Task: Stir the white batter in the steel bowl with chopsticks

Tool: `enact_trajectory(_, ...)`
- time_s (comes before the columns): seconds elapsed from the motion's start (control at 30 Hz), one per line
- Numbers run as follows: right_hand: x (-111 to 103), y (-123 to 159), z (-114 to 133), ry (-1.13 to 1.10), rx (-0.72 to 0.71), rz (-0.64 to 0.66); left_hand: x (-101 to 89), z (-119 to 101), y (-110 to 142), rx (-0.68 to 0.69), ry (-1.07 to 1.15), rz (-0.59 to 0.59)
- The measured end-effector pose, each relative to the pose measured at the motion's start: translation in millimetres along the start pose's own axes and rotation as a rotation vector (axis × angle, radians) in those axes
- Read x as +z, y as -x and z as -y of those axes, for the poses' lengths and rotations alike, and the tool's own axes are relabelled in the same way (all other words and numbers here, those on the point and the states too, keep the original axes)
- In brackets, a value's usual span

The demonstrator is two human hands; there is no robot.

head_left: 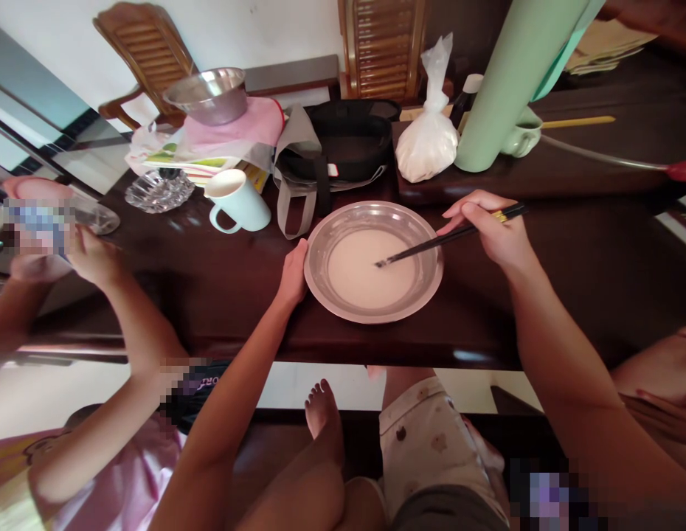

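Note:
A wide metal bowl (375, 315) stands on the dark wooden table, with a milky, off-white liquid (365, 276) in it. My left hand (293, 274) grips the bowl's left rim, its fingers partly hidden behind the side. Over the right rim, my right hand (490, 225) is closed around dark chopsticks (445, 237) with gold-coloured marks near the upper end. Their tips dip into the liquid near the middle of the bowl and look coated with pale stuff.
Behind the bowl are a grey-black bag (348, 140), a tied plastic bag of white powder (428, 147) and a tall green cylinder (514, 81). Left stand a white mug (246, 206), a glass dish (159, 192) and another metal bowl (210, 99). People sit on both sides.

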State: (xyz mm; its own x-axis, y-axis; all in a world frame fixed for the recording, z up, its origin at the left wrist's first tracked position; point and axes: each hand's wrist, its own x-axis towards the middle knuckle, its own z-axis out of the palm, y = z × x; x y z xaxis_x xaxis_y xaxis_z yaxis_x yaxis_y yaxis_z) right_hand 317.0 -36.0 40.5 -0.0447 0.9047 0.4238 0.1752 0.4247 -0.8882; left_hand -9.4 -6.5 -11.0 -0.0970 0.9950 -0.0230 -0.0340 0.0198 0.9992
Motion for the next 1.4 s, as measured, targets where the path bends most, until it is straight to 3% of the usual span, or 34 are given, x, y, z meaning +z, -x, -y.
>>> enact_trajectory(0.2, 7.8, 2.1, 6.8, 0.076, 0.035, 0.184, -1.1, 0.6, -0.1, 0.024, -0.021, 0.001)
enact_trajectory(0.37, 0.0, -0.4, 2.5, 0.029, 0.005, 0.023, 1.2, -1.7, 1.2, -0.009, -0.006, -0.003)
enact_trajectory(0.47, -0.5, 0.2, 0.8, -0.055, 0.017, 0.065, 1.5, -2.0, 1.5, -0.012, -0.002, -0.005)
enact_trajectory(0.6, 7.2, 1.9, 8.6, 0.101, 0.02, 0.183, 0.5, -0.8, 0.7, 0.009, -0.025, -0.018)
enact_trajectory(0.77, 1.2, 0.7, 3.5, 0.031, 0.007, 0.032, 2.2, -3.3, 1.9, -0.016, -0.009, -0.014)
enact_trajectory(0.97, 5.6, 2.0, 4.0, 0.036, 0.063, 0.181, 1.0, -2.0, 1.0, 0.008, -0.009, 0.004)
enact_trajectory(1.17, -0.2, 0.0, -1.4, -0.011, 0.0, 0.029, 2.6, -4.0, 1.5, -0.018, 0.003, -0.013)
enact_trajectory(1.33, 5.3, 1.9, 4.1, 0.037, 0.048, 0.172, 3.1, -5.4, 2.0, -0.012, -0.024, -0.027)
enact_trajectory(1.4, 6.4, 2.0, 6.6, 0.074, 0.038, 0.145, 2.7, -4.9, 1.9, -0.011, -0.026, -0.021)
